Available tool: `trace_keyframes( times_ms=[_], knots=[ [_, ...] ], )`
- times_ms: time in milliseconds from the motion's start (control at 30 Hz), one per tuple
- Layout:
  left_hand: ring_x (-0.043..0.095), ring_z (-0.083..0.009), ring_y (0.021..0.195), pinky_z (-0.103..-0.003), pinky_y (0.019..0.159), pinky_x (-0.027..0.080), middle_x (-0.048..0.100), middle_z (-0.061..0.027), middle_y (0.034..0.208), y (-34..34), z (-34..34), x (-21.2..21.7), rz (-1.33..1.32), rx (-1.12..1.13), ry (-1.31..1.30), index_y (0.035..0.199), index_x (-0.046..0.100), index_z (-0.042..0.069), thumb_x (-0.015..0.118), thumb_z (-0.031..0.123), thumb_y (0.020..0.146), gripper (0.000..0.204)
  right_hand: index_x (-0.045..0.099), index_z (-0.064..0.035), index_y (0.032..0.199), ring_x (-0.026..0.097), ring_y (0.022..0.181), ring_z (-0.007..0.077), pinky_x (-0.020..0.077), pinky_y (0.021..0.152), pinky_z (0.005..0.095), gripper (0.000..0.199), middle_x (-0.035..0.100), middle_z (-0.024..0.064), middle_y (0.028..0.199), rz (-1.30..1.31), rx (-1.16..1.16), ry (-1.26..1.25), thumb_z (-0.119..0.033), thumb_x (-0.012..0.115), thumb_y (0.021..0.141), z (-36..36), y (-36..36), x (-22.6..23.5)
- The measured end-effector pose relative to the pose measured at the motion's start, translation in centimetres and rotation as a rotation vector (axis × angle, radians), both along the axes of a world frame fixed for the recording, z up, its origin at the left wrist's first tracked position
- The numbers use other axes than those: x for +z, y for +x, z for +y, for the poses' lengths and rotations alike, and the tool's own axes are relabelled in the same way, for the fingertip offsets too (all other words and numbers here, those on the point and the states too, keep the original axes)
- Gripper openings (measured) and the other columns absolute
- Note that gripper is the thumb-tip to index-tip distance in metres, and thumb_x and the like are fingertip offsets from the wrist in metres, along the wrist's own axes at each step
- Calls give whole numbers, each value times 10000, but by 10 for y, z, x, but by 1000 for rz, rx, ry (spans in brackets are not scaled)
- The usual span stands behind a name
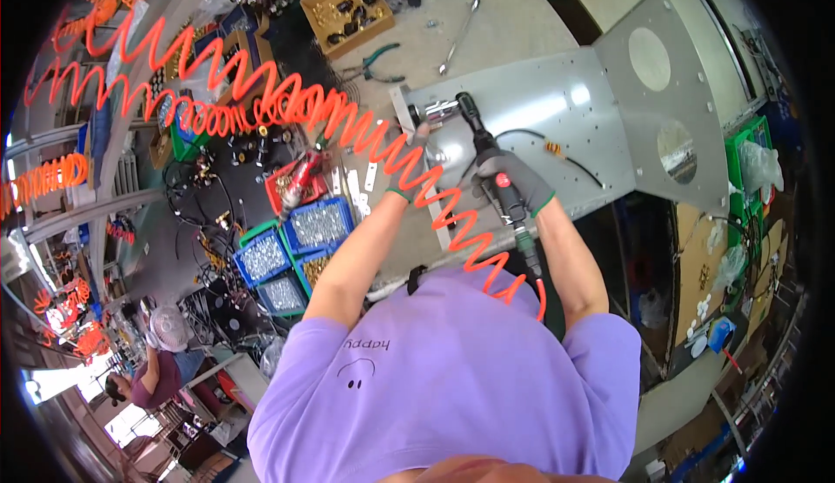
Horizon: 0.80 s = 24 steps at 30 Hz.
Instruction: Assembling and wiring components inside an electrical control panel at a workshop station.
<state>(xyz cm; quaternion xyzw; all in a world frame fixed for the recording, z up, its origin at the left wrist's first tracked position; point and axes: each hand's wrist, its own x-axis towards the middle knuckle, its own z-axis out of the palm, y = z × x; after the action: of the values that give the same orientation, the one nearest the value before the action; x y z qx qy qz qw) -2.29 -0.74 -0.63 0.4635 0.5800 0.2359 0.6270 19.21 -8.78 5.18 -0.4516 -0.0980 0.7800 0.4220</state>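
Right hand [513, 183] clamped on pneumatic screwdriver [487, 148], left hand [407, 170] fingers together at its tip. Likely risk: bit slipping off, pinching fingertips against grey metal panel [557, 109]. Possible snag from orange coiled air hose [365, 130].

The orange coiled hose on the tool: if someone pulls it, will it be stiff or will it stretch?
The orange coiled hose would probably stretch and spring back, since it hangs in loose spirals across the bench. It looks light and floppy. It may tug on the black tool held in the right hand.
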Motion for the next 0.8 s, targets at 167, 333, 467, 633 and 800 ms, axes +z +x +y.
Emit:
trace_keyframes(
  times_ms=[167, 333, 467, 633, 800],
  knots=[
    [518, -101, 659, -270, 548, 473, 499, -2, 747, -21, -56, -29, -452, 235, 212, 858, 493, 102, 483, 235, 934, 153, 525, 17, 816, 598, 513, 209, 506, 440, 316, 239, 582, 142, 671, -41, -70, -109, -146, 609, 663, -97, 4, 31],
    [502, -113, 650, -294, 566, 466, 481, -13, 744, -12, -107, -32, -294, -8, 253, 884, 498, 83, 492, 248, 935, 173, 460, 55, 875, 554, 408, 210, 504, 406, 331, 283, 561, 156, 623, 14, -127, -212, -57, 594, 653, -162, -25, 32],
    [498, -112, 648, -295, 563, 462, 478, -14, 743, -20, -111, -25, -231, -141, 182, 884, 497, 81, 493, 245, 934, 171, 447, 1, 827, 511, 412, 154, 453, 385, 300, 244, 510, 86, 588, -27, -123, -165, -57, 607, 652, -174, -51, 8],
    [493, -112, 646, -297, 560, 458, 475, -14, 743, -18, -110, -22, -199, -202, 126, 884, 496, 79, 494, 241, 933, 170, 432, -23, 804, 522, 425, 171, 444, 397, 297, 230, 498, 76, 590, -95, -139, -79, -29, 604, 651, -183, -70, -11],
    [488, -112, 644, -299, 556, 453, 472, -14, 742, -9, -104, -18, -191, -239, 89, 884, 494, 77, 496, 238, 932, 168, 442, -33, 751, 505, 451, 146, 444, 434, 289, 202, 489, 46, 596, -91, -119, -76, -30, 613, 645, -185, -68, -8]
  ],
)
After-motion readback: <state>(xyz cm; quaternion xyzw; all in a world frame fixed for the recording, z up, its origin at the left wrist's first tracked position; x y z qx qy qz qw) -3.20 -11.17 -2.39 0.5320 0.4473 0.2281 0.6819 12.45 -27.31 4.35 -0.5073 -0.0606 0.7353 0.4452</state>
